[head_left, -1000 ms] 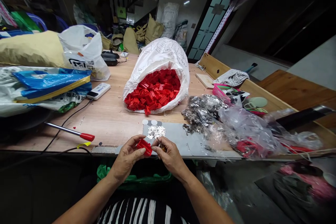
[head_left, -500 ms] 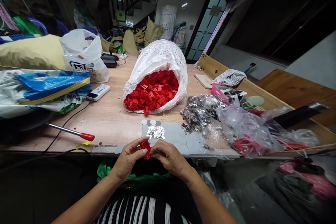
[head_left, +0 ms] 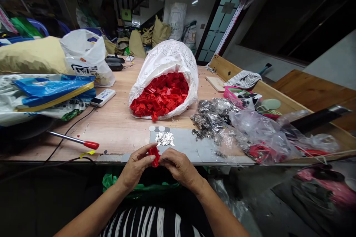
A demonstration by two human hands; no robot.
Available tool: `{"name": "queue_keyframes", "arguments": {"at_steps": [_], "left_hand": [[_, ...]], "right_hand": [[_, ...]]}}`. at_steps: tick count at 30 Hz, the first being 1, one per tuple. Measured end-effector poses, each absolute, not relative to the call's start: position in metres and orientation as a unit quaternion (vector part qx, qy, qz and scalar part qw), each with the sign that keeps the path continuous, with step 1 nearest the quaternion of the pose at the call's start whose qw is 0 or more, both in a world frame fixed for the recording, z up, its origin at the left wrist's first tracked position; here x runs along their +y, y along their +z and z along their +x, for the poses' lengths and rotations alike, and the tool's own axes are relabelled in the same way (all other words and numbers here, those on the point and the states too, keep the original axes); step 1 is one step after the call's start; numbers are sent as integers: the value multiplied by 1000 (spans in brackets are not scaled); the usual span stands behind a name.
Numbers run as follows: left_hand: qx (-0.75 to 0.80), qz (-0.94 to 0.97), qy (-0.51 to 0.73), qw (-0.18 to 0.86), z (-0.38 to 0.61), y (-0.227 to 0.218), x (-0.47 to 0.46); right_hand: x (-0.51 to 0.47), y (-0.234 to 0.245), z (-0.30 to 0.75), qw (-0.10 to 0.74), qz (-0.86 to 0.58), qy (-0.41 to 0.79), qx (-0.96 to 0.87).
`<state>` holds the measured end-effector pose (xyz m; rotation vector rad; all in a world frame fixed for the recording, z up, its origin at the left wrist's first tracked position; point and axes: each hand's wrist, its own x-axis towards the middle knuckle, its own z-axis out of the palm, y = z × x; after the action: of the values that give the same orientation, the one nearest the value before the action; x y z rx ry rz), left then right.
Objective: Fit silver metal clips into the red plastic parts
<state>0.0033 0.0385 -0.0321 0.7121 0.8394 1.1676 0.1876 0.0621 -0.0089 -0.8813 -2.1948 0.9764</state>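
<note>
Between thumb and fingers, my left hand (head_left: 136,164) grips a small red plastic part (head_left: 154,156) at the table's front edge. Close against the part's right side, my right hand (head_left: 179,164) is closed in a pinch; whatever is in its fingertips is too small to make out. Just beyond the hands, a pile of small shiny metal pieces (head_left: 165,139) lies on a grey board (head_left: 183,144). Behind that, a white woven sack (head_left: 172,53) lies on its side, its mouth towards me, filled with similar red plastic parts (head_left: 161,94).
Clear plastic bags (head_left: 258,129) and dark metal pieces (head_left: 205,118) crowd the right side. A red-tipped metal lever (head_left: 90,144), a white device (head_left: 102,98) with a cable and stuffed bags (head_left: 33,55) are at left. A green bag (head_left: 109,181) hangs below the edge.
The view has shifted slightly. Both hands stay at nearly the same spot, with the red plastic part still in my left hand and turned a little.
</note>
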Motion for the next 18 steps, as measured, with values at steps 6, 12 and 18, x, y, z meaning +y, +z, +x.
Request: {"name": "queue_keyframes", "arguments": {"at_steps": [6, 12, 18], "left_hand": [[395, 365, 518, 665, 1, -35, 39], [444, 551, 481, 518, -8, -49, 53], [475, 701, 389, 362, -14, -58, 70]], "right_hand": [[61, -10, 192, 277, -403, 384, -783], [64, -22, 196, 254, -432, 329, -800], [70, -35, 192, 234, -463, 278, -808]]}}
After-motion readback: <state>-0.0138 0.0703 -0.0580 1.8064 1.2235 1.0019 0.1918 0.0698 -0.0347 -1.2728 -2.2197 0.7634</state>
